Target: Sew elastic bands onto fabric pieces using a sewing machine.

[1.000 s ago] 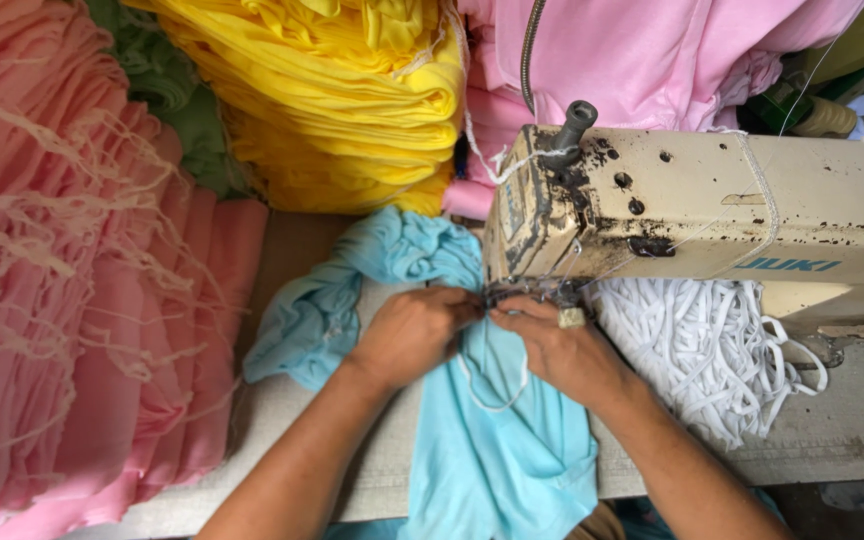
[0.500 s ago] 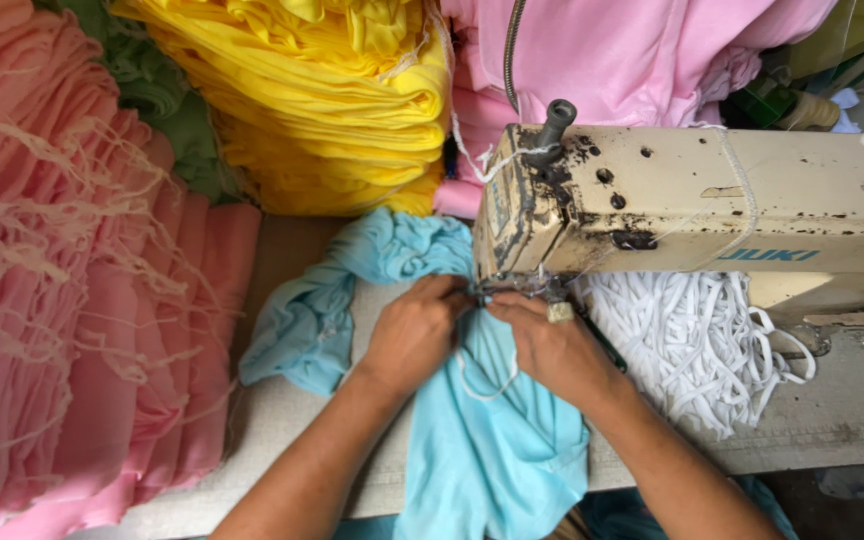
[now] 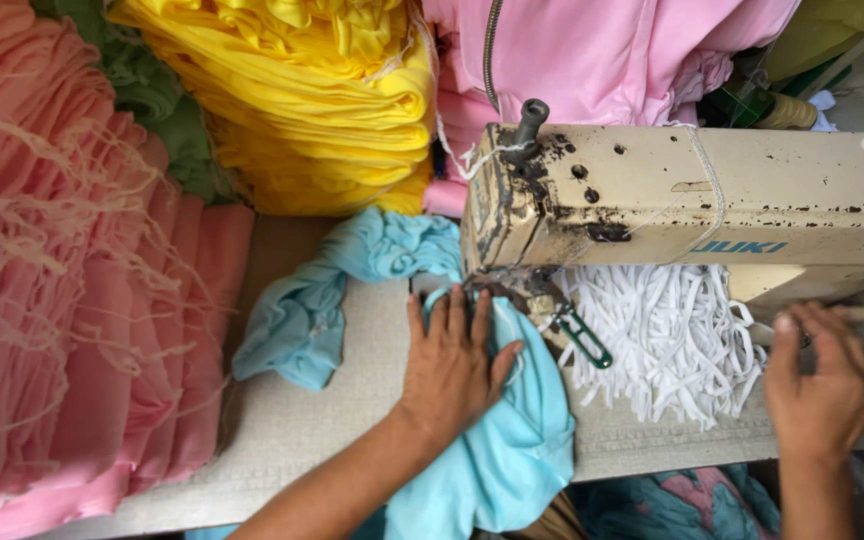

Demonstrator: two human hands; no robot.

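Light-blue knit fabric piece: hangs over the worktop's near edge, long axis running near-to-far, its far end under the cream sewing machine's head. Left hand lies flat on it, fingers spread, pinning it; right hand, empty, reaches the machine's right end. Apparent step: positioning for stitching; next calls for steady guiding. Behind: white elastic bundle.

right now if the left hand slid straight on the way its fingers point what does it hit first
Probably the underside of the sewing machine head: the left hand lies flat on the blue cloth, fingertips nearly there.
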